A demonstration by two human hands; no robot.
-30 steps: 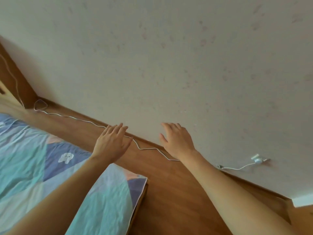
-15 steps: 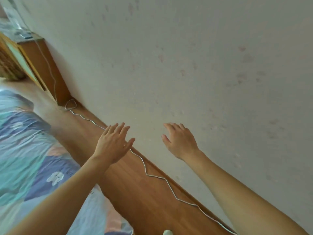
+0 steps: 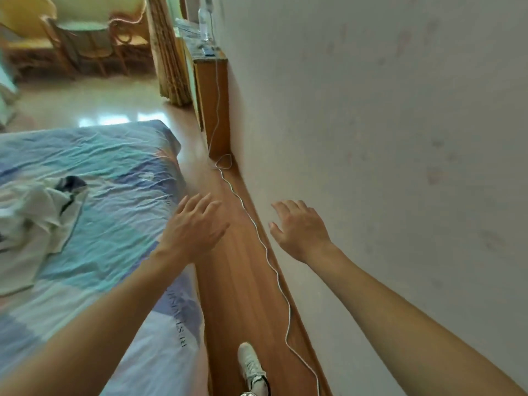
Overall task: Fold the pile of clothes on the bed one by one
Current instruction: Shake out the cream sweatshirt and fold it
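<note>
While both arms are reaching forward, one rumpled white garment [image 3: 31, 224] is lying on the bed [image 3: 120, 218], well left of the left fingers, long axis running toward the person | left hand [image 3: 194, 227] hovering palm-down over the bed edge, fingers spread, released | right hand [image 3: 300, 227] hovering beside the wall [image 3: 400, 138], fingers relaxed, grasping nothing | one white cable [image 3: 268, 258] lying between the two hands

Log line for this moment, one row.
left hand: open, empty | right hand: open, empty | clothes pile: on bed, untouched | cable: along floor
</note>
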